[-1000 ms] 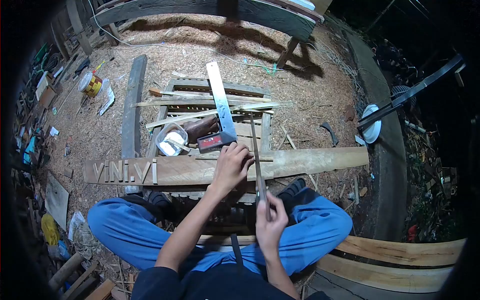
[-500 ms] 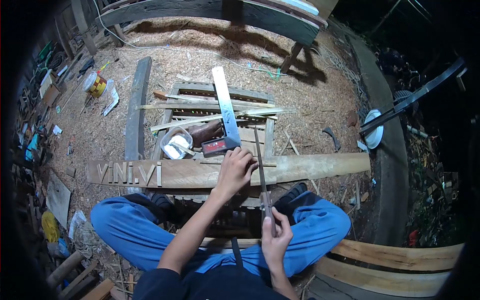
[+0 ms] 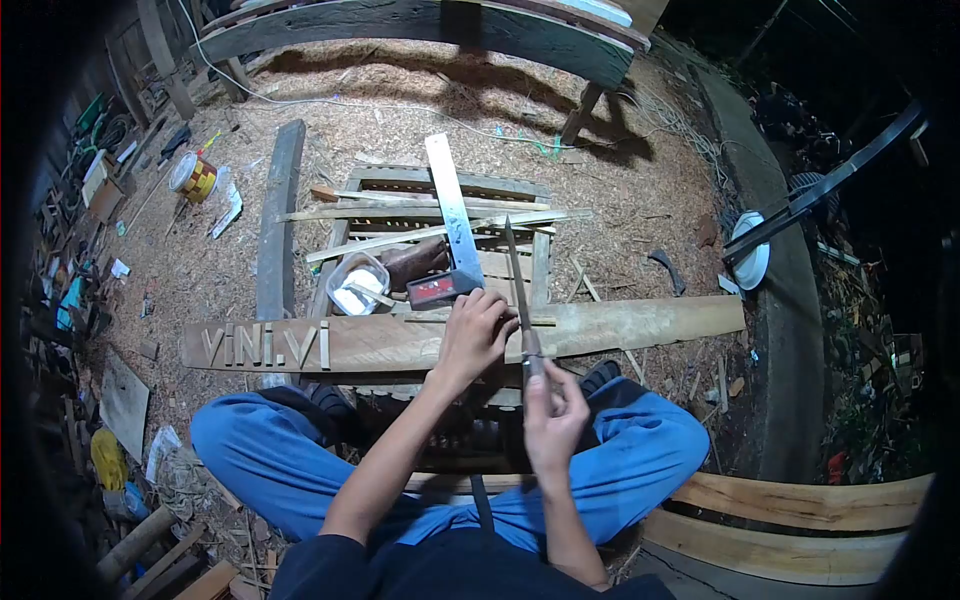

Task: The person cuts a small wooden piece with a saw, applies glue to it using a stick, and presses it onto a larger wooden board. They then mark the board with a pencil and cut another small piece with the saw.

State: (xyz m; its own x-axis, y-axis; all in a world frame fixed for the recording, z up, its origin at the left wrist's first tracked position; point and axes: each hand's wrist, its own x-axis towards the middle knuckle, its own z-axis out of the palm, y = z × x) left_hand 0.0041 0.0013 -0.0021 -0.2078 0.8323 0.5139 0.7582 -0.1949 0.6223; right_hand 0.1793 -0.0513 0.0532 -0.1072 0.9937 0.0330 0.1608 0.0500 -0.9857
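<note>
A long wooden board (image 3: 640, 328) lies across in front of my knees, with raised wooden letters (image 3: 265, 345) at its left end. My left hand (image 3: 474, 335) presses a thin wooden strip (image 3: 540, 321) down on the board, fingers closed round it. In my right hand (image 3: 553, 415) is the handle of a long, narrow saw-like blade (image 3: 516, 270), which points away from me and crosses the board's edge just right of my left fingers. A try square (image 3: 450, 200) with a dark and red stock lies just beyond my left hand.
Beyond the board, a low slatted wooden frame (image 3: 541, 265) bears loose strips and a plastic tub (image 3: 357, 283) of white paste. A dark beam (image 3: 280, 220) lies left of it. Farther off are a bucket (image 3: 193, 177), a bench (image 3: 420, 38) and a white dish (image 3: 750, 252).
The blade has slid toward me and then away again, with my right hand moving along. My left hand stays on the strip. The view has shifted slightly.
</note>
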